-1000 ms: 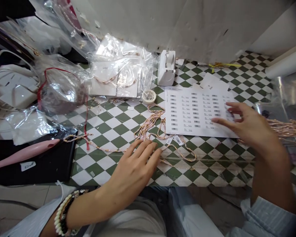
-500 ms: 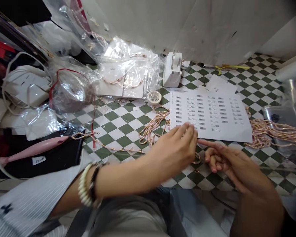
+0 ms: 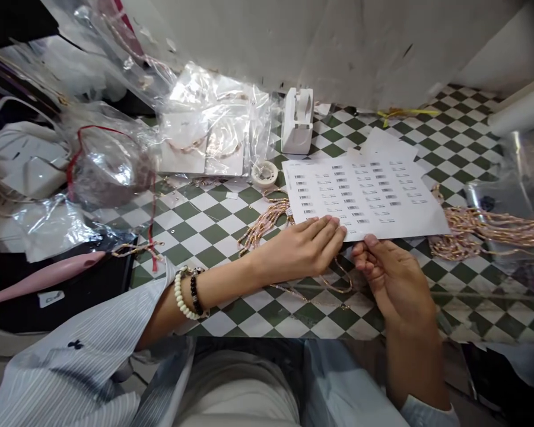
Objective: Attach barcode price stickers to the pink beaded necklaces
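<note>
A white sheet of barcode labels (image 3: pixel 365 193) is spread on the checkered tabletop (image 3: pixel 244 317), its near edge touched by both hands. By the left hand (image 3: pixel 300 249), with fingers close together, the near-left part is covered; the near edge is met by the thumb of the right hand (image 3: pixel 396 279), its fingers curled. Whether the paper is pinched by either cannot be told. Beaded strands (image 3: pixel 264 225) are seen left of the sheet, more strands (image 3: pixel 460 234) right, and a tape dispenser (image 3: pixel 296 131) beyond its far-left corner.
</note>
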`<state>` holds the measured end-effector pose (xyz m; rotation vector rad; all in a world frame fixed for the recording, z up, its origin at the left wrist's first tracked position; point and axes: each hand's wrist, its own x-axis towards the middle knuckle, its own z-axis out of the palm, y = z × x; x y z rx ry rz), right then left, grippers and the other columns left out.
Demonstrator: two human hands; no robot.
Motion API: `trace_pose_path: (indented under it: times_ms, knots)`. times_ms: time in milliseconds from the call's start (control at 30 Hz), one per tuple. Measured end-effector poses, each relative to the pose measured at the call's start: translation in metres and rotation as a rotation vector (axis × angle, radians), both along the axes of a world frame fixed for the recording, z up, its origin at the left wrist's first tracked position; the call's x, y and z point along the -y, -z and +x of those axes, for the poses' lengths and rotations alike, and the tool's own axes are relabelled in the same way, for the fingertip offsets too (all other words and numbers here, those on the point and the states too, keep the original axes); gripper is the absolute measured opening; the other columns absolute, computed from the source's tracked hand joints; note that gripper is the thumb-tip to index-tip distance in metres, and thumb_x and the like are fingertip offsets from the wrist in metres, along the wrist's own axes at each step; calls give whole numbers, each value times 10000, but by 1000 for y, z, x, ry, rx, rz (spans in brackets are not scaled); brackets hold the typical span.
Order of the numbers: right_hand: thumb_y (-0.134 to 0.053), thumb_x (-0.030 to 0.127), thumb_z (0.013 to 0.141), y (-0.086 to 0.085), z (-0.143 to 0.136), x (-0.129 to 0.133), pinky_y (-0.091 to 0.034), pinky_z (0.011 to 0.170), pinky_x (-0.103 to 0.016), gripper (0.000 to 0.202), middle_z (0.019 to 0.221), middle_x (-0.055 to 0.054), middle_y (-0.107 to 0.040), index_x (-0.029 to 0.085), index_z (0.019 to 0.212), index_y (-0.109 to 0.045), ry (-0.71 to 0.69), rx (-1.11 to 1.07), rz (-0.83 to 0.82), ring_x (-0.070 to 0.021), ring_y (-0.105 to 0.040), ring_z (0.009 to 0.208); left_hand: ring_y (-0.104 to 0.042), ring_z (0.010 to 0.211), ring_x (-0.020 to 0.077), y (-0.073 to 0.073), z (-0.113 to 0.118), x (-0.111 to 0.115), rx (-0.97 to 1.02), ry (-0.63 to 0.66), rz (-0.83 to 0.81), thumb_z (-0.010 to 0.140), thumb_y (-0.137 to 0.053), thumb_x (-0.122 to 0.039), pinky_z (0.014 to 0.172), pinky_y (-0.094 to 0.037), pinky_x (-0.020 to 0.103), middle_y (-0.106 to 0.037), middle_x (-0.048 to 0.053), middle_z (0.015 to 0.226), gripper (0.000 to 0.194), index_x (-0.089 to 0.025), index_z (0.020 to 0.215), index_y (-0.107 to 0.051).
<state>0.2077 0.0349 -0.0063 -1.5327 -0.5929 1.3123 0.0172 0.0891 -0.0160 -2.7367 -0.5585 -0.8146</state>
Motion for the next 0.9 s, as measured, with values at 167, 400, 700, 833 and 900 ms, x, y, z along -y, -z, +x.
trace_pose_path:
  times_ms: [167, 400, 700, 833, 900]
  knots:
    - [-919, 454, 627, -1, -16, 1, -520, 473, -168, 379, 612, 20, -628, 181, 715, -671, -10, -24, 97, -77, -576, 504, -769, 1045, 213, 3, 7, 1, 368, -81, -350, 1040, -546, -261, 923, -636, 320, -805, 77, 1079, 261, -87, 1079, -736]
    - [-833, 342, 787, 4, -31, 6, -564, 568, -183, 158, 707, 19, -688, 217, 811, -739, -7, 12, 252, -83, -613, 583, -789, 928, 183, -3, 6, 7, 480, -53, -605, 1008, -594, -212, 824, -643, 260, -806, 102, 1041, 184, -98, 1013, -738]
    - [-809, 298, 833, 15, -30, 13, -650, 738, -237, 186, 1009, -1, -778, 249, 1008, -770, 50, 176, 344, -134, -738, 826, -770, 831, 168, -10, 7, 7, 637, -81, -957, 911, -706, -124, 759, -597, 238, -811, 51, 915, 64, -151, 884, -758]
    - [-796, 305, 846, 15, -34, 15, -659, 780, -256, 179, 1026, -7, -784, 251, 1016, -777, 43, 216, 369, -149, -750, 877, -724, 792, 155, -14, 6, 7, 570, -90, -964, 934, -670, -147, 713, -548, 252, -788, 53, 901, 81, -149, 873, -724]
    - [-794, 314, 849, 14, -35, 15, -663, 774, -256, 174, 992, -13, -788, 241, 1006, -780, 31, 221, 366, -149, -754, 847, -680, 767, 151, -16, 6, 7, 557, -145, -927, 912, -671, -126, 688, -511, 260, -757, 51, 858, 80, -144, 837, -695]
